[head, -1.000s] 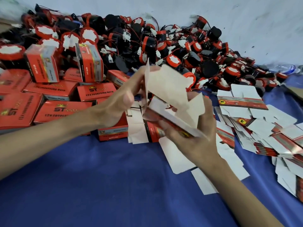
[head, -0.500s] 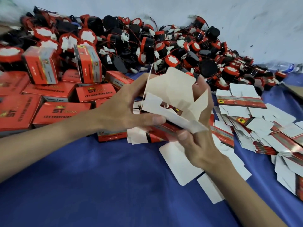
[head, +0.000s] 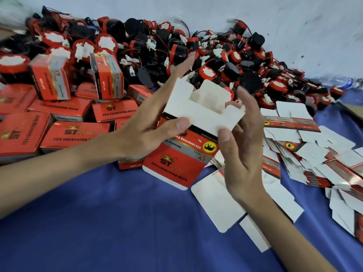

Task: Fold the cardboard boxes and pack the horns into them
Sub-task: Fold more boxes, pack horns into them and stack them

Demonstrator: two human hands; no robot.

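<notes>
Fingers [head: 182, 124] of the left hand [head: 145, 132] pinch the near white flap of the cardboard box [head: 188, 146], thumb on top, the rest spread behind the far wall. Over on the other side, the right hand [head: 241, 150] curls round the box's right edge, thumb [head: 224, 137] pressing that same flap down — both hands are clamped on it, neither one loose.

And look what's happened in the last second: a moment ago this was a flat, splayed blank with flaps sticking up; now it stands as a squared tube, red printed face toward us, white end flaps upright and the mouth open at the top. By my reading the shaping is done and closing one end comes next, before any horn goes in.

Beyond the fingers, against the wall, lies the heap of horns [head: 206, 55], red and black with trailing wires — untouched, well apart from the box. Left of the left hand, finished boxes [head: 78, 132] are piled up. Right of the right hand, flat blanks [head: 314, 154] fan out across the blue surface [head: 98, 222], with a few more directly beneath the wrist.
</notes>
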